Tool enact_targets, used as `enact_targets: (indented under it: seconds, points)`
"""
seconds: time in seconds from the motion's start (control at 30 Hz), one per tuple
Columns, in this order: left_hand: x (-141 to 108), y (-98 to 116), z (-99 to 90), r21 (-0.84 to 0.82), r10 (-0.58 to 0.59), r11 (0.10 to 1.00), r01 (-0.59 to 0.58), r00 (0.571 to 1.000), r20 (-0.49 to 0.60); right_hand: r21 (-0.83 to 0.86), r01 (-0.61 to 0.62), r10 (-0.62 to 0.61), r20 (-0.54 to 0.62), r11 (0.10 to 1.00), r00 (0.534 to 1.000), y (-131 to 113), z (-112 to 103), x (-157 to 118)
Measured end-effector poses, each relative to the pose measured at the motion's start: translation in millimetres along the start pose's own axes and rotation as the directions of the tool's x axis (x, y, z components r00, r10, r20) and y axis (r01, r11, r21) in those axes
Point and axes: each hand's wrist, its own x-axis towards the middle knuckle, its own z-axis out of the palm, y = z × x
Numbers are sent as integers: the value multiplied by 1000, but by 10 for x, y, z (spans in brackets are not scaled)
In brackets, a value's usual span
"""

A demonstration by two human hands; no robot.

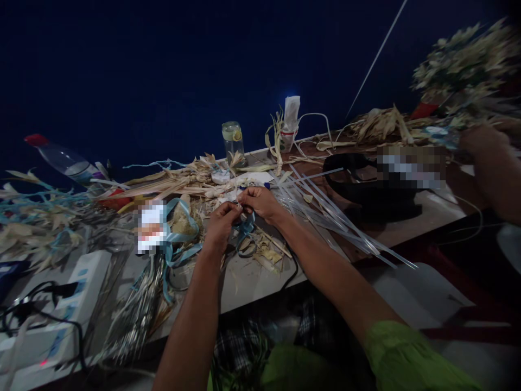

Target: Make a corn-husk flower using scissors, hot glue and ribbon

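My left hand (222, 221) and my right hand (260, 203) meet above the middle of the table, thumbs and fingertips pinched together. Between them is something small and pale that I cannot make out. Light blue ribbon (245, 231) hangs or lies just under my fingers. Dried husk scraps (269, 253) are strewn on the tabletop near my right wrist. More light blue ribbon (183, 237) curls around a brownish lump left of my left hand. Long clear sticks (329, 212) lie in a loose pile to the right of my right hand.
Dried husks (163, 183) heap along the table's back. A lidded bottle (233, 142) and a paper cup (287, 139) stand there. At left are a red-capped bottle (61, 159), thin wires (136, 309) and a power strip (77, 304). Another person's hand (484, 144) is at right.
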Motion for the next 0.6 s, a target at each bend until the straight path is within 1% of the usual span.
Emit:
enact_targets:
  seconds: [0.13, 0.2, 0.27, 0.33, 0.4, 0.47, 0.6]
  points:
    - [1, -3, -9, 69, -19, 997, 18, 1000, 19, -11, -36, 37, 86, 999, 996, 11, -21, -3]
    - [1, -18, -10, 116, 3, 993, -2, 1000, -3, -1, -48, 48, 93, 999, 995, 13, -34, 4]
    - [-2, -30, -3, 164, 65, 985, -58, 997, -36, 21, -34, 33, 44, 999, 998, 10, -48, 18]
    - [-6, -34, 13, 188, 126, 976, -112, 990, -65, 35, -1, 2, -42, 999, 999, 5, -59, 34]
    - [-8, -33, 35, 193, 153, 972, -137, 986, -72, 34, 29, -25, -103, 999, 994, 6, -62, 47]
    - [-4, -33, 54, 216, 160, 966, -140, 984, -80, 25, 50, -46, -128, 998, 991, 15, -50, 51]
    - [13, -52, 60, 303, 195, 940, -158, 976, -98, -15, 92, -93, -127, 996, 988, 43, 17, 36]
